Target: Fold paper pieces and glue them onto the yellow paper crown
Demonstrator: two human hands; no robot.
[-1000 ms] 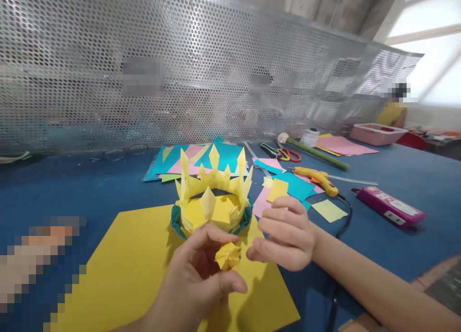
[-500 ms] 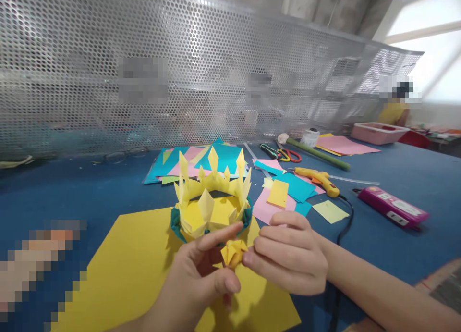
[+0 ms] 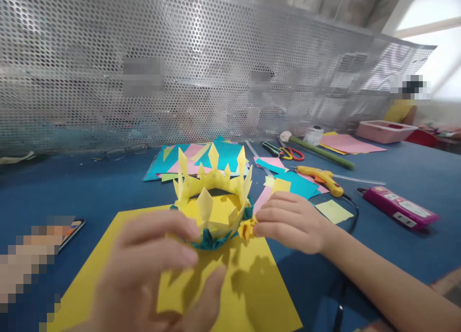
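Note:
A small folded yellow paper flower is pinched in the fingertips of my right hand, close to the right side of a paper crown. Pale yellow points ring the crown, and crumpled teal paper wraps its base. My left hand is in front of the crown, blurred, with fingers and thumb apart and nothing between them. Beneath both hands lies a large yellow sheet, on which the crown stands.
Paper sheets and scraps lie behind the crown. To the right are a yellow glue gun with a black cord, scissors, a green stick, and a purple power strip. A perforated metal screen borders the table's back.
The left hand has let go of the paper flower and moved left and nearer, opening. My right hand has carried the flower up and slightly rightward, to the crown's side.

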